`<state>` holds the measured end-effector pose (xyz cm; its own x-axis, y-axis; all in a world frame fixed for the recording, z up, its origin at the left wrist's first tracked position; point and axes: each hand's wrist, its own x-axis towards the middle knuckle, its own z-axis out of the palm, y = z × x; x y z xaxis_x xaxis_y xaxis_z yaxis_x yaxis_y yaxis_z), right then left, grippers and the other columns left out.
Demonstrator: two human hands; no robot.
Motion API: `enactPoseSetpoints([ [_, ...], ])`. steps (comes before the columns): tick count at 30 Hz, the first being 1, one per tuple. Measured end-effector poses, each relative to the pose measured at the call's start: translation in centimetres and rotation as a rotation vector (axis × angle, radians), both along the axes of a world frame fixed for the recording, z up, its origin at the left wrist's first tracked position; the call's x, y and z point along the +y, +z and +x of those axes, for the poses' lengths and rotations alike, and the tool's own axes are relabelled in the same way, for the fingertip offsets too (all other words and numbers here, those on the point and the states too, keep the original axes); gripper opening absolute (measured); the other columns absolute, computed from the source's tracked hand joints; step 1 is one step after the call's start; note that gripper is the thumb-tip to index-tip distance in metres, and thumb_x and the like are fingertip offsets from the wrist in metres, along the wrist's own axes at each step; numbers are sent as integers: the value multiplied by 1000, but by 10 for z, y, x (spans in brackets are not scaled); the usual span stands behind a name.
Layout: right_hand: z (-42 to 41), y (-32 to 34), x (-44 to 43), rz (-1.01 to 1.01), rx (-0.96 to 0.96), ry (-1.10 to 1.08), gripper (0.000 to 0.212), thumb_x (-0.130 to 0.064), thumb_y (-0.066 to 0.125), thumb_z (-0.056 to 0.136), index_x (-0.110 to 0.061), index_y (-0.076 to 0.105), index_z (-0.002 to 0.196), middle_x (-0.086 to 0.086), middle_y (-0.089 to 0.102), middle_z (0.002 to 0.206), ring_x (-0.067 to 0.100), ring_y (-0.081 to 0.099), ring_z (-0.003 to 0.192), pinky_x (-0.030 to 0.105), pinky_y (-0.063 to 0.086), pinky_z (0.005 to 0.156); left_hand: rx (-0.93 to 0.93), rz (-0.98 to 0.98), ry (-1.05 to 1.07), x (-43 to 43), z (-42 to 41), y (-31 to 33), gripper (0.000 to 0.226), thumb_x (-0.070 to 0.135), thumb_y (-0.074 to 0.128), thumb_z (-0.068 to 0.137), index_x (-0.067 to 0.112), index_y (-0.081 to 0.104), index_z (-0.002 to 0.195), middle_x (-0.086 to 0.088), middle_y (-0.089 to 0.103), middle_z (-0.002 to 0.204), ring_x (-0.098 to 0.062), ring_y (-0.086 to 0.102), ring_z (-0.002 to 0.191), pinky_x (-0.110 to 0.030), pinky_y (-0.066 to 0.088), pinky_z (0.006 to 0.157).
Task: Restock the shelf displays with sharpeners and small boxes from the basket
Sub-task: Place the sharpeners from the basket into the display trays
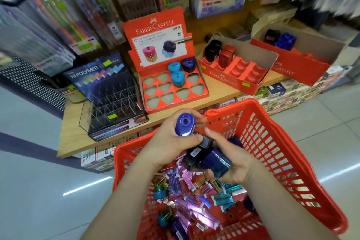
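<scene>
Sharpener (185, 127), blue, centre frame above basket (126, 147): hard glossy plastic, probably light, rigid, slightly slippery; best taken across its flat sides. Left hand (169, 142) wraps it, fingers curled. Right hand (235, 169) cups dark sharpeners (211, 160), fingers curled beneath them.

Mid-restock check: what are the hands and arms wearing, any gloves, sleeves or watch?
Nothing worn shows. The left hand and right hand are gloveless, and both forearms are bare to the frame edge: no sleeves, rings or watch in view.
</scene>
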<state>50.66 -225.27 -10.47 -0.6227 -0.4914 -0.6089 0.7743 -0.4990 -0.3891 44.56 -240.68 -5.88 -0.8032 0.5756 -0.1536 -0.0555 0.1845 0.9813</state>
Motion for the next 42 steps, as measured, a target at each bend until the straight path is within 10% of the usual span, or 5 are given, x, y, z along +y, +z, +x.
enactPoseSetpoints([
  [7,-38,29,23,236,152,0,40,-38,72,68,-13,66,99,12,67,87,20,63,67,24,48,42,185,-100,173,15,-19,1,29,57,61,83,36,59,103,-1,61,107,-14,61,96,-33,49,88],
  [15,-81,90,80,714,378,328,51,-37,76,64,-9,68,106,12,71,97,20,65,77,29,53,55,-175,141,329,45,-47,25,22,36,45,96,20,60,98,5,72,83,-12,67,77,-37,54,74],
  [22,-77,82,114,546,405,2,21,-27,70,76,-15,78,91,15,74,99,22,68,73,32,51,59,-84,242,371,72,-83,30,36,29,65,75,11,67,106,0,69,86,-4,59,66,-15,45,57],
  [33,-77,43,121,272,354,-332,18,-31,82,66,-18,78,79,11,70,84,20,58,58,27,49,45,-194,152,303,116,-110,22,15,31,49,96,18,55,102,-13,72,81,-28,68,52,-21,50,39],
  [42,-64,41,187,383,433,-553,67,-49,94,27,-15,74,80,17,64,83,22,58,57,30,50,44,-89,-147,27,171,-147,38,21,22,46,100,15,53,118,-11,60,88,-27,68,64,-28,54,46],
])
